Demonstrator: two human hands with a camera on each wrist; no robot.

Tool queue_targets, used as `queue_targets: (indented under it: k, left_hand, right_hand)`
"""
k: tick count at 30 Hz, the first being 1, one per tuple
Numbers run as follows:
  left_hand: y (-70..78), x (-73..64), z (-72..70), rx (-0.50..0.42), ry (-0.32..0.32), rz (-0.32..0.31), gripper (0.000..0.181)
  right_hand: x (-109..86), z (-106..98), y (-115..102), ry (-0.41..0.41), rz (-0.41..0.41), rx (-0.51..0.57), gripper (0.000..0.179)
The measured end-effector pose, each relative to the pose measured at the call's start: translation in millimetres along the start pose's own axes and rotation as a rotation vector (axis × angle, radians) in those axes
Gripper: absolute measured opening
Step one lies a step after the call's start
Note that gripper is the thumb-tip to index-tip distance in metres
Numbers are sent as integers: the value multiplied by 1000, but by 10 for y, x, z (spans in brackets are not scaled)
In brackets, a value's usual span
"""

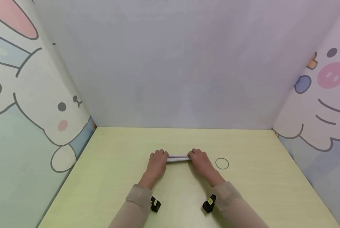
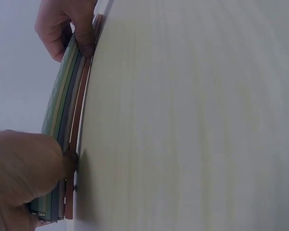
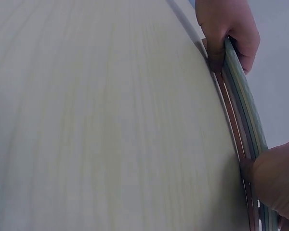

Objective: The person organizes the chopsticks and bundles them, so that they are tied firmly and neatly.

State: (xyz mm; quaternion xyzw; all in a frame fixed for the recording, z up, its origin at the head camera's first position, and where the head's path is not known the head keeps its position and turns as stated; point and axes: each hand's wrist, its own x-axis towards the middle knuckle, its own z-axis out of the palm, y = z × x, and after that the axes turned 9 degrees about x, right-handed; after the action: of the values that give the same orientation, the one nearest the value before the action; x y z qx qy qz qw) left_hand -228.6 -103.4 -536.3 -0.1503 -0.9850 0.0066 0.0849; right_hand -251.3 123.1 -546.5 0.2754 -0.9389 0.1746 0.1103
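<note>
A thin stack of flat, booklet-like pieces lies near the middle of the table, spanning the space between both hands. Its layered edges show green, yellowish, dark grey and reddish-brown in the wrist views. My left hand grips the left end, thumb on the near side and fingers over the far side. At the right end, my right hand holds it the same way, its thumb against the brown layer. The stack's exact kind cannot be told. To the right of the right hand lies a thin dark green elastic-looking ring.
The pale wooden table meets a plain grey wall at the back. Side walls with a cartoon rabbit and a pink-nosed animal stand left and right. Black wrist cameras sit at both sleeves.
</note>
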Motion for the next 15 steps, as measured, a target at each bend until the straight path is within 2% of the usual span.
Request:
queue_targets:
  k: [6, 12, 15]
  left_hand:
    - [-6, -17, 32, 61, -17, 25, 17]
    - [-29, -30, 39, 100, 65, 37, 12]
    - [-40, -40, 33, 106, 80, 37, 12]
  right_hand:
    - [-18, -17, -17, 22, -22, 0, 8]
    - [-37, -42, -36, 18, -41, -45, 7]
    - [-41, -61, -60, 5, -48, -68, 7]
